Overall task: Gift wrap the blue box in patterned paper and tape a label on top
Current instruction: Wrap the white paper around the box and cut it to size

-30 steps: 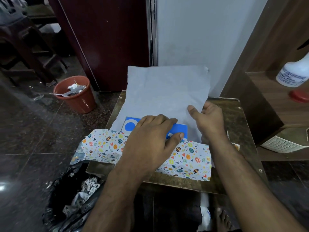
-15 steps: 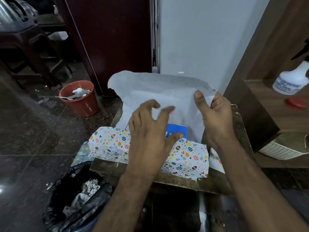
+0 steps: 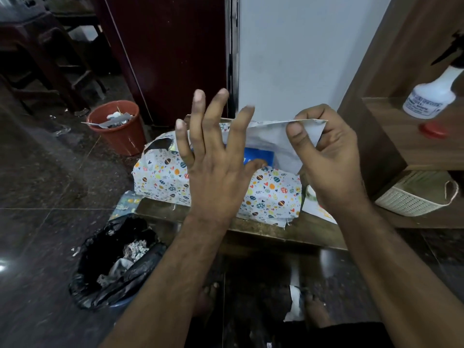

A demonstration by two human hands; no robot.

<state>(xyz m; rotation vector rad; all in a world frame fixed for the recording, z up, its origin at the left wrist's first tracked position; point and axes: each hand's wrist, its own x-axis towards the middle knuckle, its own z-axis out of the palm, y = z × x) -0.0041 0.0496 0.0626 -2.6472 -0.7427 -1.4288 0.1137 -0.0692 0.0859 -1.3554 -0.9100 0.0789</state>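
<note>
Paper flap (image 3: 278, 136) now lifted over blue box (image 3: 259, 155), between hands.

Most of the flat blue cardboard box (image 3: 259, 155) is hidden under the egg-patterned wrapping paper (image 3: 160, 177) and behind the spread left hand (image 3: 216, 167); only 1 corner patch shows. Left fingertips (image 3: 199, 95) are motion-blurred. Label text on the white plastic spray bottle (image 3: 431, 96) is too small to read, and its top is cut off by the right edge. The woven cream basket (image 3: 411, 197) sits partly behind the right hand (image 3: 329, 156) & wrist. Contents of the black bin bag (image 3: 113, 262) are indistinct.
</note>
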